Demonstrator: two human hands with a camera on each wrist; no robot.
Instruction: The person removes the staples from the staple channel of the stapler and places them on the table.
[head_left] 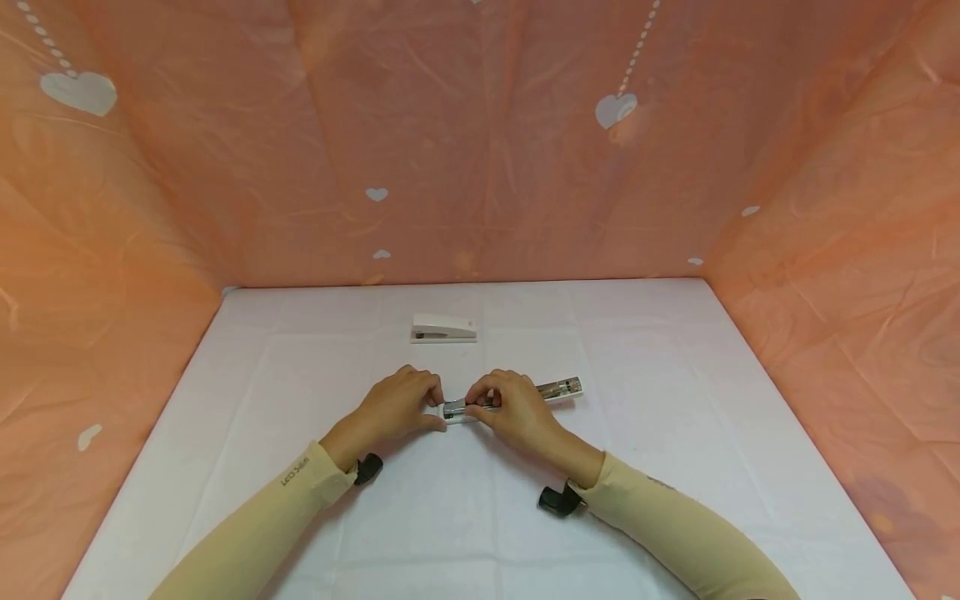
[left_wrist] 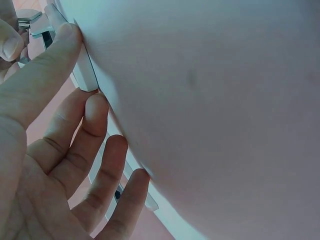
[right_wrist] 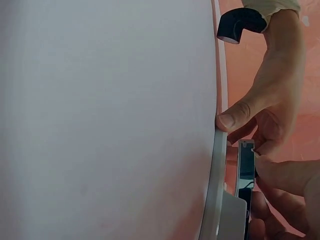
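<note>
Here, a person's two hands met over an opened stapler [head_left: 517, 398] near the middle of a white table [head_left: 675, 467], inside a booth of orange cloth [head_left: 187, 167] printed with white hearts. The left hand [head_left: 393, 407] curled its fingers round the stapler's near end, seemingly to steady it; in the left wrist view the fingers [left_wrist: 95, 135] lay along the white plastic body, thumb pressed to its edge. The right hand [head_left: 510, 408] pinched the metal magazine [right_wrist: 246, 167] from above with thumb and forefinger, a grip that looked suited to fine work on the staple channel. The stapler's far arm stretched away toward the table's right edge, its metal rail [head_left: 561, 387] lying bare on the cloth. A second stapler [head_left: 444, 328], white and shut, stood apart behind the hands toward the back edge, untouched. Both forearms wore tan sleeves [head_left: 660, 525], with small black cameras [head_left: 558, 498] strapped at the wrists. Whether any staples sat in the magazine could not be told from these views.
</note>
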